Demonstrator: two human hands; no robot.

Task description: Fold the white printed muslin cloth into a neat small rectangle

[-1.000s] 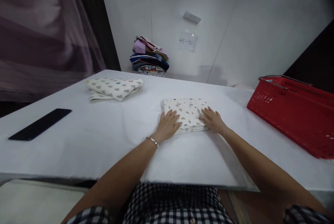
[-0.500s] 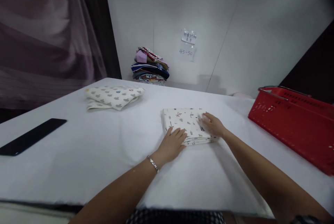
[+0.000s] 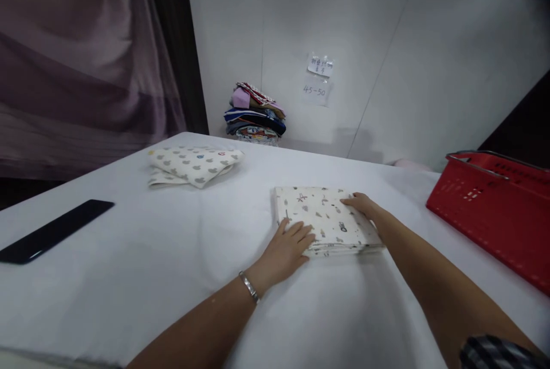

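Observation:
A folded white cloth with small printed figures (image 3: 326, 219) lies on the white table (image 3: 150, 266) in front of me. My left hand (image 3: 289, 248) rests flat on its near left corner, fingers stretched out. A thin bracelet sits on that wrist. My right hand (image 3: 364, 205) lies on the cloth's far right part, fingers extended over the fabric. Neither hand grips anything.
A second folded cloth with grey shapes (image 3: 194, 164) lies at the far left of the table. A black flat device (image 3: 51, 231) lies at the left edge. A red basket (image 3: 494, 208) stands at the right. A stack of folded fabrics (image 3: 254, 112) sits by the wall.
My left hand slid back toward the cloth's near left corner. My right hand moved along the cloth toward its far right side. The camera tilted up a little.

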